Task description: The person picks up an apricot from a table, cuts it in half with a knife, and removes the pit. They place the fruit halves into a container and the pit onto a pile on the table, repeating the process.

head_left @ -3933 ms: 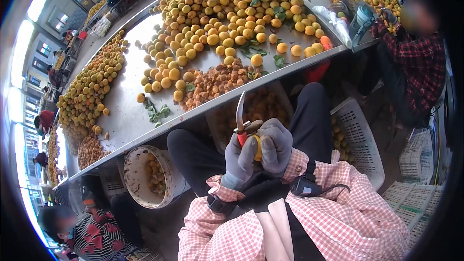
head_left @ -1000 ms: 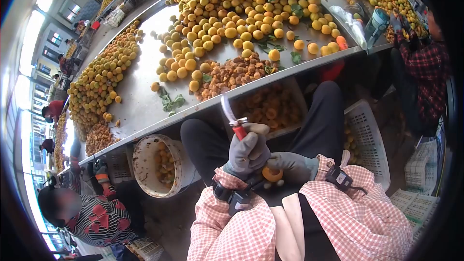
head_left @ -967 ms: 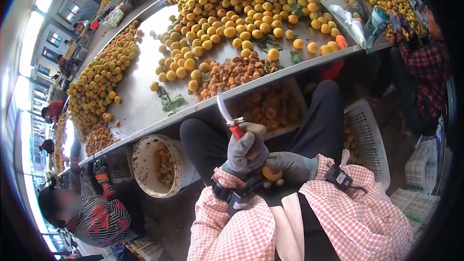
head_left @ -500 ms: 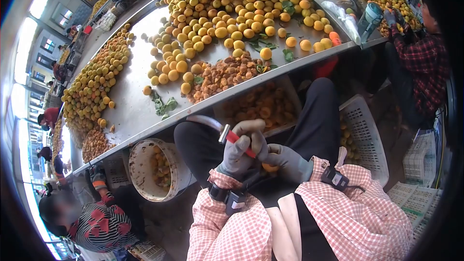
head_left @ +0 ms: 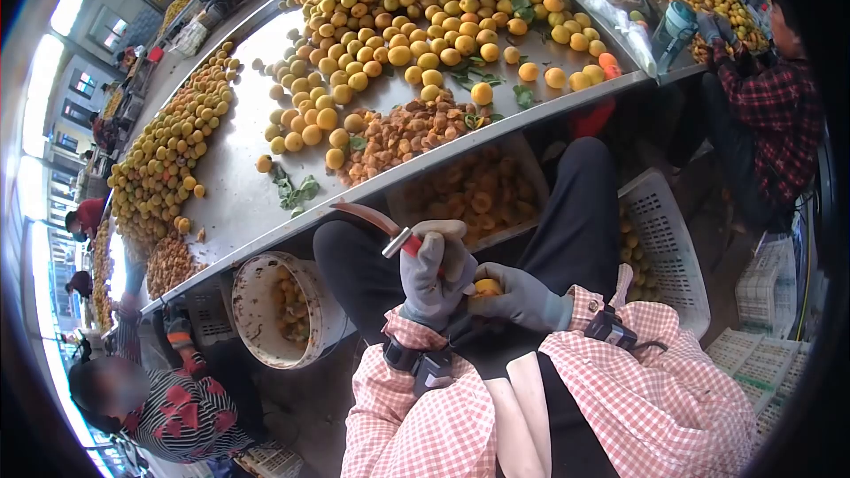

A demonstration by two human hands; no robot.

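Observation:
My left hand, in a grey glove, is closed round the red handle of a curved knife, whose blade points up and left toward the table edge. Close beside it on the right, my right hand, also gloved, pinches an orange apricot. Both hands are above my lap. Beyond them, a crate of apricot halves sits under the table edge. A heap of apricot stones lies on the metal table beside whole apricots.
A stained white bucket with fruit stands left of my legs. To the right is a white crate. A green bottle and a plastic bag stand on the table. Co-workers sit at both sides.
The knife has turned, so its curved blade shows more clearly. My left hand has shifted slightly left, and the apricot in my right hand has risen into clearer view.

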